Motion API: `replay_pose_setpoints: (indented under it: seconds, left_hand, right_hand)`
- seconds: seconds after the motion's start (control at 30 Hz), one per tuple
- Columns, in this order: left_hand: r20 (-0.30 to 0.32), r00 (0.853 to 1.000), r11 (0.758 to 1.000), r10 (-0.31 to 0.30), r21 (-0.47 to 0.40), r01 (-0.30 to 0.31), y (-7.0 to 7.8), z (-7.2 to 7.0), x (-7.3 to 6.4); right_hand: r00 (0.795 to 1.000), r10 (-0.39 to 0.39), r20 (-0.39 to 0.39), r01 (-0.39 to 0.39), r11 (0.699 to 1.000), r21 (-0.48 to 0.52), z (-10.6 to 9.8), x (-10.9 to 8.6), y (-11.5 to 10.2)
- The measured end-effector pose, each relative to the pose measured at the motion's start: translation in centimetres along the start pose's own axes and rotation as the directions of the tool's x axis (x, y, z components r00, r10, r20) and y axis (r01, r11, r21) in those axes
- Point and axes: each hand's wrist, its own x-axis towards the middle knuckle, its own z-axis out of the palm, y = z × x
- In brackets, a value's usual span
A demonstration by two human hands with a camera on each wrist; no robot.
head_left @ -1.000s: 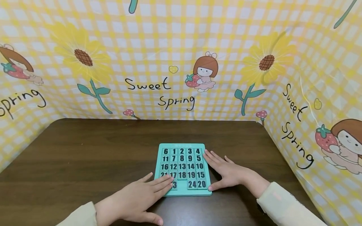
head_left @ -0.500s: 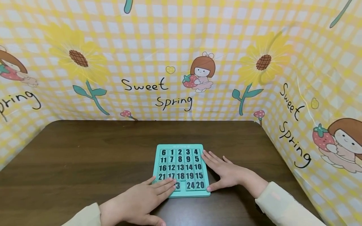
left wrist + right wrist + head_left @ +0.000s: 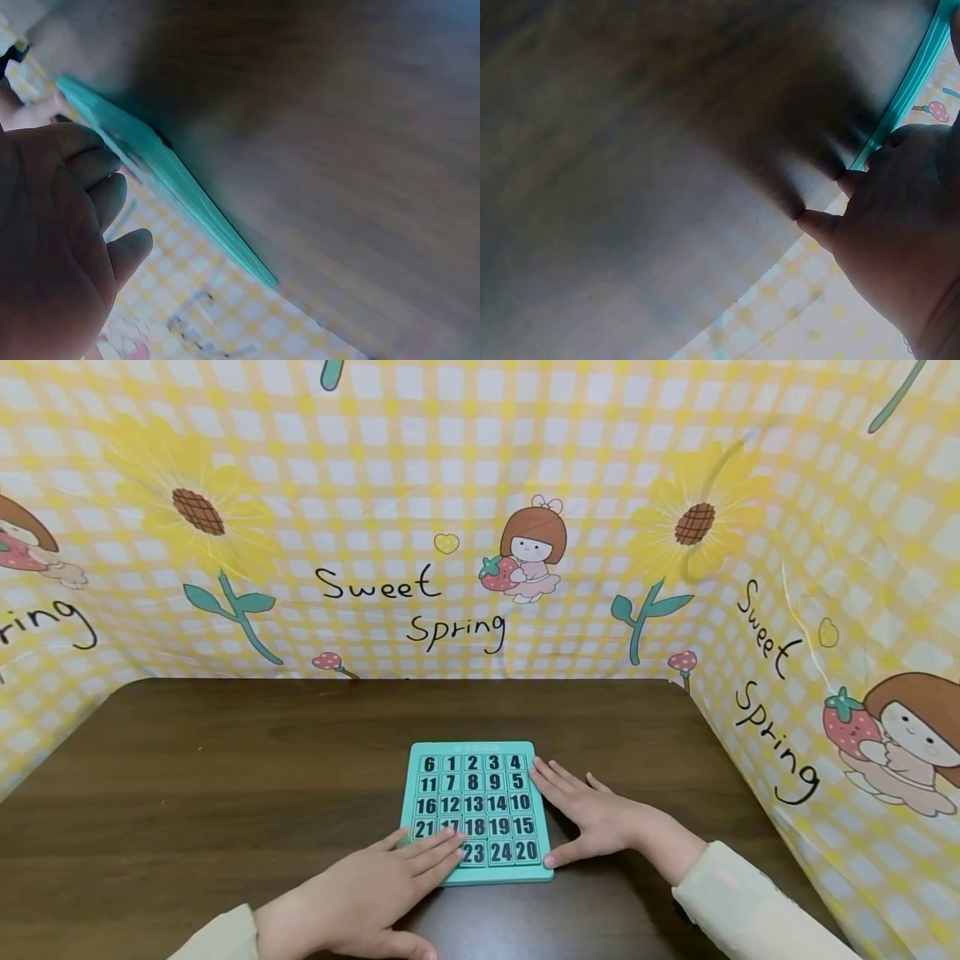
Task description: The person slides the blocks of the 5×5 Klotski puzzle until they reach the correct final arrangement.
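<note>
A turquoise sliding number puzzle (image 3: pixel 510 874) lies flat on the table in the head view, with rows of numbered tiles. My left hand (image 3: pixel 367 889) reaches over its lower left corner, straight fingertips resting on the bottom row beside tile 23 (image 3: pixel 473 854) and hiding the tiles to its left. Tiles 23, 24 and 20 sit side by side there. Along the right edge, my right hand (image 3: pixel 592 820) touches the frame with extended fingers near the top and its thumb at the lower corner. The left wrist view catches the puzzle's side (image 3: pixel 199 195) beyond the left palm (image 3: pixel 60 217).
The dark wooden table (image 3: pixel 225 777) extends around the puzzle. Behind it and at both sides hangs a yellow checked cloth (image 3: pixel 390 460) printed with flowers and cartoon figures, meeting the table's far and right edges.
Tile 23 has slid right into the gap beside 24. The left fingers moved right with it, then drew slightly back left. The right hand keeps its place on the puzzle; the head view shifted slightly.
</note>
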Motion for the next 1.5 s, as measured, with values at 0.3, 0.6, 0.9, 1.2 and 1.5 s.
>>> replay_pose_setpoints:
  seconds: [0.3, 0.6, 0.9, 1.2, 1.5]
  left_hand:
    - [-0.077, 0.99, 0.992, -0.122, -0.035, 0.12, -1.2, -0.1, -3.2]
    - [-0.172, 0.98, 0.994, -0.097, 0.042, 0.106, -1.6, 1.4, -4.4]
    - [-0.201, 0.976, 0.994, -0.077, 0.066, 0.092, -1.4, 1.9, -4.0]
    - [-0.158, 0.985, 0.996, -0.074, 0.036, 0.08, -0.9, 1.4, -3.1]
    - [-0.108, 0.992, 0.997, -0.061, 0.041, 0.066, -1.0, 0.5, -2.1]
  right_hand:
    - [1.0, 0.023, -0.005, -0.023, 1.0, -0.014, -0.3, 0.0, 0.4]
    - [1.0, 0.027, -0.003, -0.027, 1.0, -0.004, -0.1, -0.1, 0.5]
    - [1.0, 0.021, 0.0, -0.021, 1.0, 0.0, -0.1, -0.1, 0.4]
    - [1.0, 0.008, 0.001, -0.008, 1.0, 0.003, 0.0, -0.1, 0.2]
    - [1.0, 0.003, 0.003, -0.003, 1.0, 0.006, 0.0, -0.1, 0.1]
